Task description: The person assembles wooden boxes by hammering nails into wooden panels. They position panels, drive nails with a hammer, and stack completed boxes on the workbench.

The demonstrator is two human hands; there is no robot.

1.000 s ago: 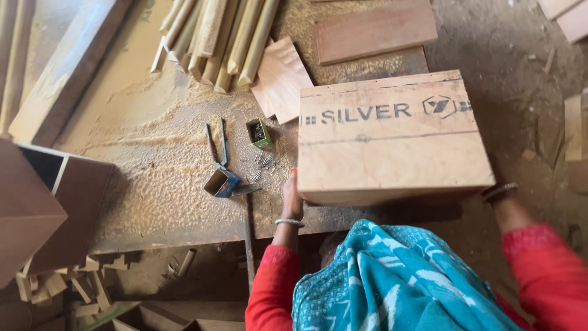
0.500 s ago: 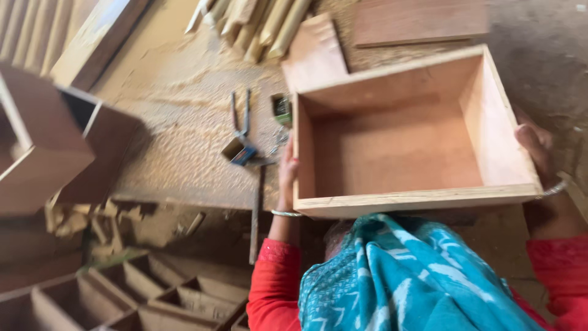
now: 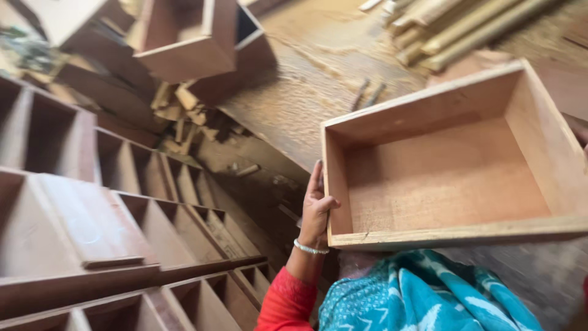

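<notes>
I hold a shallow open wooden box (image 3: 453, 178) in front of me, its open side facing up. My left hand (image 3: 317, 208) grips its left wall, thumb over the rim, with a silver bangle at the wrist. My right hand (image 3: 579, 130) shows only as a sliver at the box's right edge, pressed against that wall. The box is empty inside and tilted slightly.
Rows of similar open wooden boxes (image 3: 122, 233) are stacked at the left. More boxes (image 3: 184, 43) sit at top left above wood scraps (image 3: 184, 116). A sawdust-covered bench (image 3: 318, 79) lies behind, with wooden sticks (image 3: 453, 27) at top right. My teal cloth (image 3: 429, 294) hangs below.
The box was flipped from bottom-up to open side up, then swung left. My view turned left too, bringing the stacked boxes into sight and moving the bench tools out of it.
</notes>
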